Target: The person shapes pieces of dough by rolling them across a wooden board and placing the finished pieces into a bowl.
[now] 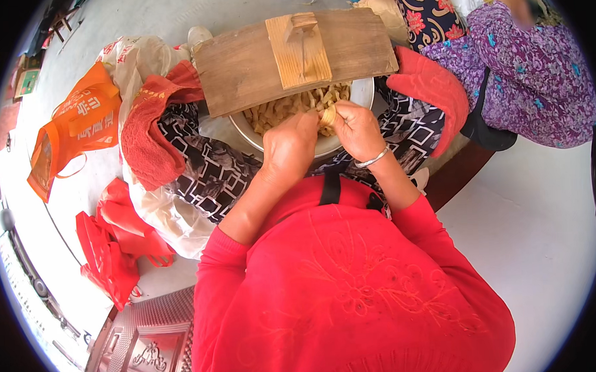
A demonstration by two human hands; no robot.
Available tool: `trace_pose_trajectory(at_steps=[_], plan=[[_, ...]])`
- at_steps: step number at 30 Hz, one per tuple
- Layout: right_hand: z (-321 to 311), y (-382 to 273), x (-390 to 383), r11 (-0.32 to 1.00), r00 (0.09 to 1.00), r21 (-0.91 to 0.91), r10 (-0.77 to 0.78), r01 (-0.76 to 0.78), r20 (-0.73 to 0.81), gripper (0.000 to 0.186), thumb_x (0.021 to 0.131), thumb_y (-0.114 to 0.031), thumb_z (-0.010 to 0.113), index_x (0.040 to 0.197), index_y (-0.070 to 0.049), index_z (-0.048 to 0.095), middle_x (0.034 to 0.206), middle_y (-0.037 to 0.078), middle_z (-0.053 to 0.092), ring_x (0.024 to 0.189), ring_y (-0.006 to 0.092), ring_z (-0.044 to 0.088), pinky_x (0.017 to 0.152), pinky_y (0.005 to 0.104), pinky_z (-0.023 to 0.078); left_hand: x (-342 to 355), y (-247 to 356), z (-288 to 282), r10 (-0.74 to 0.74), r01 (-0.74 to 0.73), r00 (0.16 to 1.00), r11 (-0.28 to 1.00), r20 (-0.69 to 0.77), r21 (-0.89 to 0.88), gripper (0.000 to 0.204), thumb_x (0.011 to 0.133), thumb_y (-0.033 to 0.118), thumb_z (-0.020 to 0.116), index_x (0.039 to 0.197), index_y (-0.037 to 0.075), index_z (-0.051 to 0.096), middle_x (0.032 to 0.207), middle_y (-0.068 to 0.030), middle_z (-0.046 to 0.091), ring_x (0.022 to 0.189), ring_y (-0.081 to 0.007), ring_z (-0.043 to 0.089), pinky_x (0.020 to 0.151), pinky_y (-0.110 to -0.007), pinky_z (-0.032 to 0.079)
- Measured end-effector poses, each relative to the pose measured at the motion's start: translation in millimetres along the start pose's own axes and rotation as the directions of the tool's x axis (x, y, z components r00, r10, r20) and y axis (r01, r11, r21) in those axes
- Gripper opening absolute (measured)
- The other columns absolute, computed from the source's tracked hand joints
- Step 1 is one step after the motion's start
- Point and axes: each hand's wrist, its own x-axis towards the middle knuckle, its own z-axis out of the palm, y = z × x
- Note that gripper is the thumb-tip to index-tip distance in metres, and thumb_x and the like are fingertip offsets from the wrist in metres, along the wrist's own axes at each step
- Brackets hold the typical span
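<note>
Over a white basin (237, 127) between my knees, both hands are closed and brought together. A pale yellow, folded strip-like piece (327, 117) shows between them; its exact kind is unclear. My right hand (358, 130), with a silver bangle at the wrist, pinches it. The fingers of my left hand (290, 147) press against its left side. Many similar yellow-brown pieces (269, 116) fill the basin. Just beyond my hands, a brown wooden board (234, 63) rests across my thighs above the basin. It bears a lighter wooden block (306, 48) with a narrow slot or blade.
Red towels (153, 132) drape over my knees. To the left lie an orange bag (79, 121), clear plastic bags (142, 60) and a red bag (113, 238). A person in purple floral clothing (537, 73) sits close on the right. A brown patterned panel (149, 342) is at lower left.
</note>
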Motion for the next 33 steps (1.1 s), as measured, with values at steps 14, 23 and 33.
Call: trace_pose_trajectory(at_steps=[14, 23, 33], plan=[[24.4, 3.6, -12.9, 0.433, 0.927, 0.825, 0.259, -0.362, 0.271, 0.012, 0.087, -0.003, 0.061, 0.094, 0.002, 0.068, 0.11, 0.006, 0.061, 0.097, 0.0156, 0.06, 0.082, 0.0312, 0.051, -2.6, 22.9, -27.6, -0.135, 0.173, 0.98, 0.942, 0.147, -0.287, 0.023, 0.085, 0.009, 0.065, 0.104, -0.003, 0.059, 0.096, -0.0173, 0.061, 0.078, -0.0307, 0.062, 0.067, -0.035, 0.05], [24.6, -11.4, -11.3, 0.952, 0.939, 0.221, -0.136, 0.213, -0.316, 0.007, 0.077, 0.002, 0.064, 0.084, 0.005, 0.065, 0.112, 0.016, 0.057, 0.096, 0.0234, 0.059, 0.082, 0.0306, 0.048, 4.3, -14.5, 26.4, -0.44, 0.438, 0.886, 0.683, 0.148, -0.585, 0.019, 0.092, 0.018, 0.056, 0.089, -0.001, 0.056, 0.072, -0.012, 0.058, 0.067, -0.0208, 0.059, 0.061, -0.036, 0.048], [12.4, 13.3, 1.1, 0.666, 0.974, 0.744, 0.127, 0.055, -0.186, 0.016, 0.083, 0.0, 0.067, 0.098, 0.004, 0.064, 0.121, 0.01, 0.054, 0.1, 0.0132, 0.055, 0.082, 0.028, 0.049, -28.2, -10.0, 3.1, -0.153, 0.145, 0.988, 0.951, -0.01, -0.273, 0.013, 0.094, 0.013, 0.055, 0.099, 0.002, 0.06, 0.076, -0.0076, 0.057, 0.064, -0.0193, 0.059, 0.055, -0.033, 0.047]])
